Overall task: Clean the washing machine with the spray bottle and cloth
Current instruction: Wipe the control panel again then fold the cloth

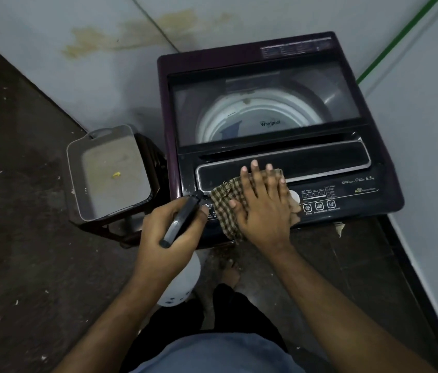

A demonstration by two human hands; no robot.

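Checked cloth: lying on the washer control panel; my right hand is pressing it, fingers flat. My left hand is gripping the bottle beside the washer.

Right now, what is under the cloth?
The checked cloth lies on the washing machine control panel, pressed flat by the right hand. Buttons show beside it; the panel directly beneath is hidden.
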